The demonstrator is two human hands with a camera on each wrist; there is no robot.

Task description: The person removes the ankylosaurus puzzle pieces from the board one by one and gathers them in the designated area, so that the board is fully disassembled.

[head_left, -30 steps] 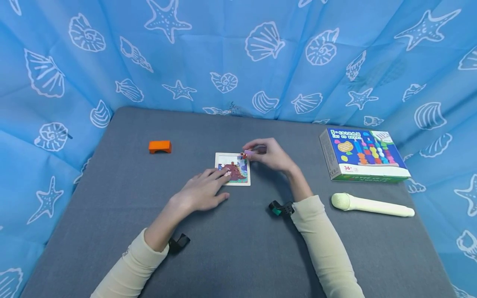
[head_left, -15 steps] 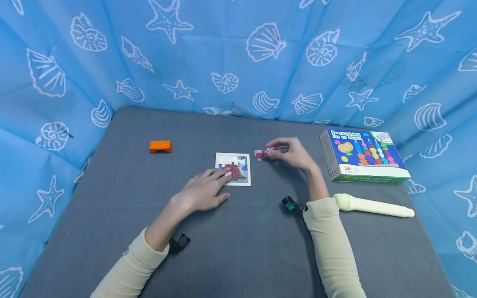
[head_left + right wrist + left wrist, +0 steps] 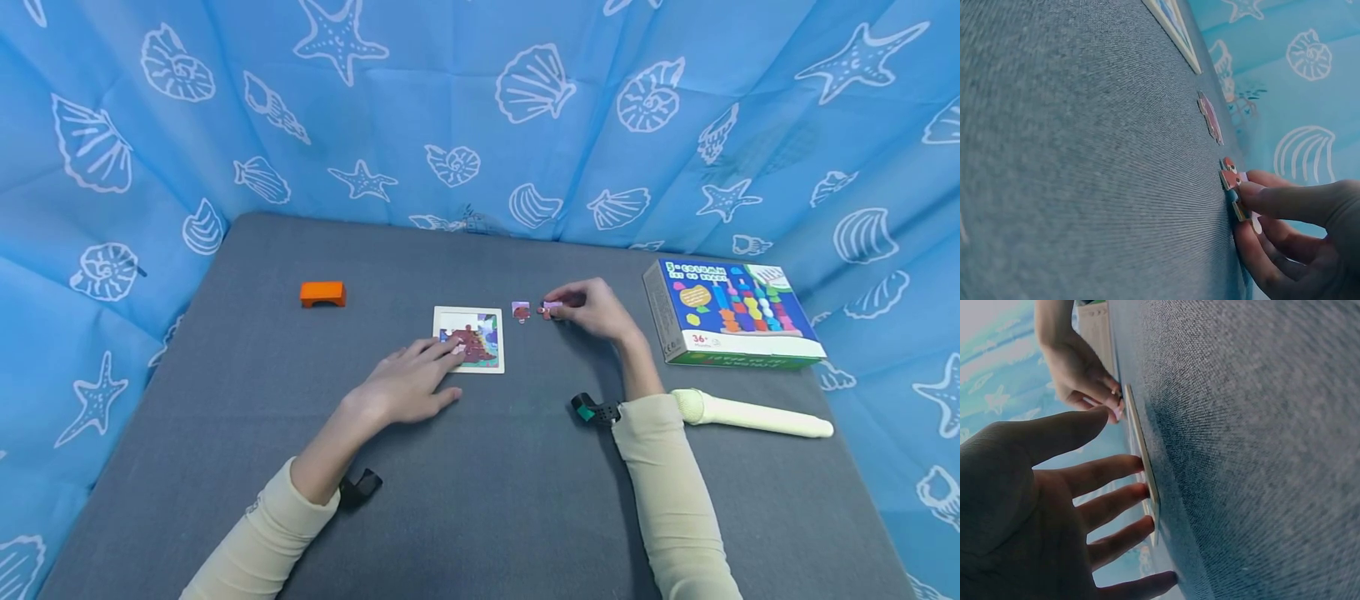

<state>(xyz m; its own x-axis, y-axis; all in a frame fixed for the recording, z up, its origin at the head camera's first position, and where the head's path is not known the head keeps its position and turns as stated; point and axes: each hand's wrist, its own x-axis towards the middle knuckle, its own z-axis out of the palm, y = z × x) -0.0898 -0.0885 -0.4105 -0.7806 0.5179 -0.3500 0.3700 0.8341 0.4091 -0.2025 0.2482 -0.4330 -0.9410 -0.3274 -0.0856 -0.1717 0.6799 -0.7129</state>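
at the right hand i see the thumb and fingers pinching a puzzle piece, low at the grey table; i can't tell whether its underside meets the cloth. it sits to the right of the puzzle board, small, thin, red-brown and lilac. i'd judge it very light and stiff, maybe smooth enough to slip under a careless fingertip, with the knobs likeliest to chip. i'd take it by opposite edges, clear of those knobs, since a flat face gives little to catch. the right forearm reaches in from the near right, with the hand turned left over the piece.

just left of that, a second piece lies on the cloth, apart from both the held one and the board. farther left, the left hand has its fingers spread, some tips resting on the board's near left part, thumb out to the right, palm raised. the board looks rigid and probably light enough to skid, so gentle pressure at its rim ought to steady it.

outward, an orange block sits far left; a toy box and a pale microphone lie right.
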